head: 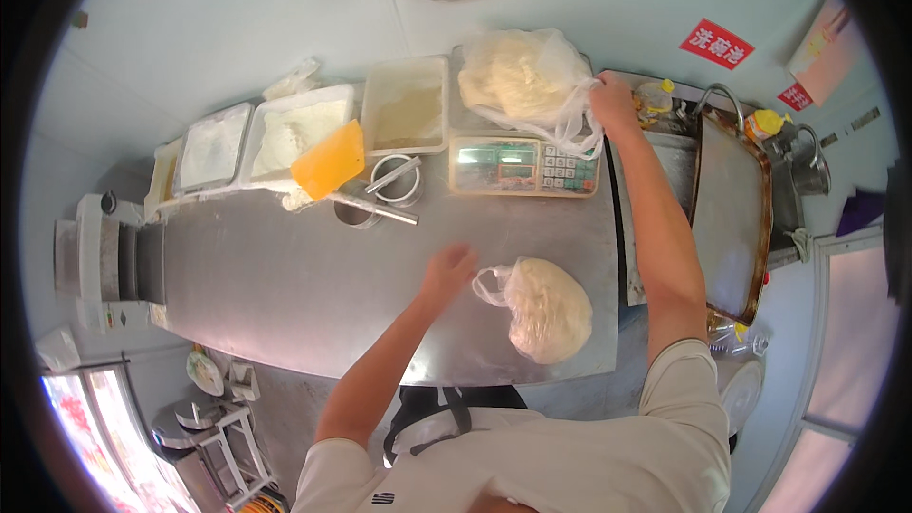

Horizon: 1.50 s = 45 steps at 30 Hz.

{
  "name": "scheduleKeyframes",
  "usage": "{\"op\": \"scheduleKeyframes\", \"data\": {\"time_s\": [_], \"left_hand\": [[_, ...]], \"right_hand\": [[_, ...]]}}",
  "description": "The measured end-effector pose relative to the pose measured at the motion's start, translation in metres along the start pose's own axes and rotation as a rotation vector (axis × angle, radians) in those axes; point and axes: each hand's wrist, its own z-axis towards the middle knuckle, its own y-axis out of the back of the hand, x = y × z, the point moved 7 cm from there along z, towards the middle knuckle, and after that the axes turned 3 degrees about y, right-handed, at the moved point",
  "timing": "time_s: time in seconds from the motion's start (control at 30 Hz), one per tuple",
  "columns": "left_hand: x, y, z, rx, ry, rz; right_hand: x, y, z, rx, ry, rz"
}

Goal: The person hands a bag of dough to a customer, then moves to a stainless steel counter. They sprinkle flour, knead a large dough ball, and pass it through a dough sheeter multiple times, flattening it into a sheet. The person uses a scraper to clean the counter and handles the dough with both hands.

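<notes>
A large clear plastic bag of pale dough rests on the weighing pan of a digital scale at the back of the steel table. My right hand grips the bag's gathered top at its right side. Nearer to me, a second tied plastic bag of dough lies on the table, its handles spread to the left. Just left of those handles my left hand hovers, slightly blurred, its fingers partly curled; whether it touches them I cannot tell.
Along the back stand a tub of white flour, a tub with brownish residue, an orange scraper and metal cups. A dough sheeter is at the left end. Right of the table, a large baking tray leans over the sink.
</notes>
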Motion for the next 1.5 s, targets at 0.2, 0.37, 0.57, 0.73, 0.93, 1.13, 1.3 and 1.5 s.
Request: {"op": "scheduleKeyframes", "data": {"time_s": [0.2,0.37,0.57,0.73,0.93,1.13,1.3,1.5], "left_hand": [[0.016,0.022,-0.028,-0.049,0.044,-0.077],[0.014,0.034,-0.036,-0.068,0.02,-0.098],[0.022,0.043,-0.049,-0.04,0.017,-0.232],[0.038,0.051,-0.069,0.03,0.009,-0.168],[0.043,0.018,-0.08,0.235,0.241,-0.604],[0.054,0.03,-0.089,0.511,0.072,-1.052],[0.142,0.063,-0.092,0.324,0.244,-1.125],[0.128,0.058,-0.034,0.076,0.014,-0.415]], "right_hand": [[0.011,0.0,0.058,-0.262,0.106,0.399],[0.081,0.014,0.101,-0.123,0.046,-0.384],[0.2,0.069,0.108,-0.164,0.025,-0.524],[0.242,0.092,0.051,-0.134,-0.16,0.432],[0.294,0.099,-0.075,-0.235,-0.506,1.178],[0.284,0.053,-0.2,-0.289,-0.777,0.98],[0.272,0.019,-0.279,-0.073,-0.721,1.046],[0.24,0.045,-0.329,0.054,-0.599,0.886]]}}
